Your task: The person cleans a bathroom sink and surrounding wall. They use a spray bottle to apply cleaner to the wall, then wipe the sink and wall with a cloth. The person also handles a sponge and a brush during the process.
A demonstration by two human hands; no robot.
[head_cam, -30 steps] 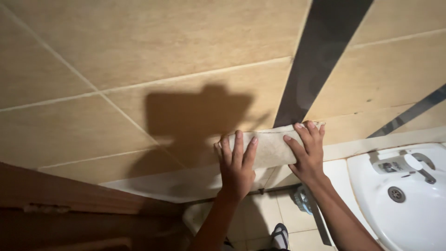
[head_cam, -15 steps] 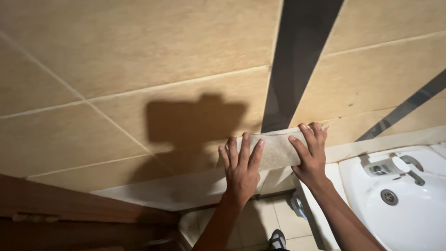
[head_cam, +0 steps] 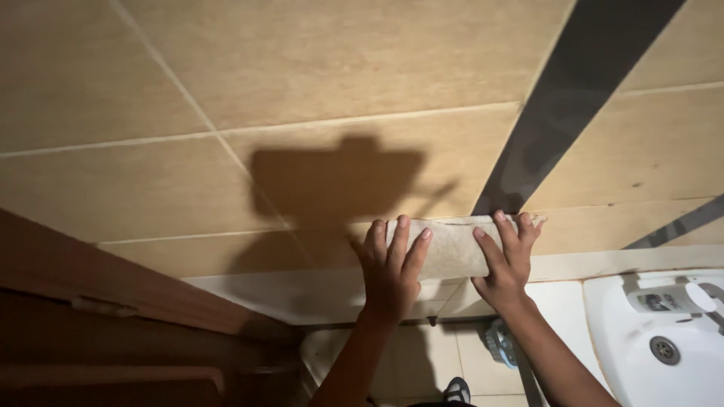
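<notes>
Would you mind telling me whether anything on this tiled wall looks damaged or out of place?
Yes: the small beige tile piece under the left hand and right hand looks odd. Its top edge is ragged and its right end chipped, unlike the clean wall tiles around it.

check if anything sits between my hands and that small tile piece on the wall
Nothing visible does. The left hand and the right hand both lie flat on the tile piece, fingers spread over its face, pressing it against the tiled wall above the pale ledge.
</notes>
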